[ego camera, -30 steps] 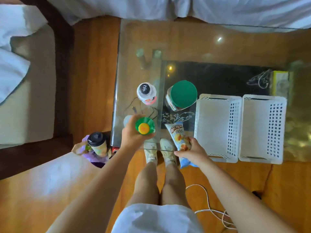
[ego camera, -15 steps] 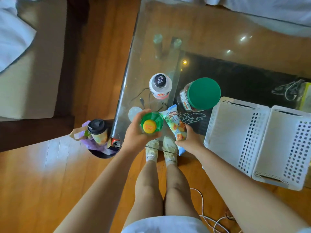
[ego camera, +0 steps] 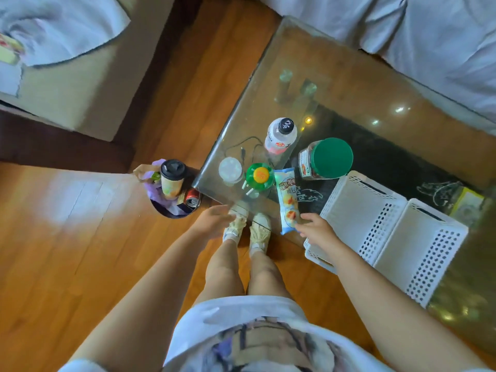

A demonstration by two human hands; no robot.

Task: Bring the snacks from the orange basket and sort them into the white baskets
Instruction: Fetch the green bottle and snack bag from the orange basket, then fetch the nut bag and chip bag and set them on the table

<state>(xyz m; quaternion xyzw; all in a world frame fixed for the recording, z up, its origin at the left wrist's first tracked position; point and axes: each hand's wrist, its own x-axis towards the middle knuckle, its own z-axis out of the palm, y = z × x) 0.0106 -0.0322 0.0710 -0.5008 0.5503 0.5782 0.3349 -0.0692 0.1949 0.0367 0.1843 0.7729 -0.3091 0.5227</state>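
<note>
Two white baskets (ego camera: 375, 226) are seen side by side on the glass tabletop (ego camera: 335, 84), at about four o'clock from the green-lidded jar (ego camera: 326, 159); both appear empty. The nearer basket overhangs the tabletop edge and could be tipped off by the right forearm. At nine o'clock from the jar stands the green bottle (ego camera: 259, 176), with the pale bottle (ego camera: 280, 135) at its one o'clock; either tall item could be toppled by a careless reach. The snack packet (ego camera: 288, 205) lies flat at the edge, its near end slightly overhanging; a slide to the floor is judged possible. The right hand (ego camera: 315, 228) is loosely open, fingertips at the packet. The left hand (ego camera: 213, 220) is open and holds nothing. No orange basket is in view.
</note>
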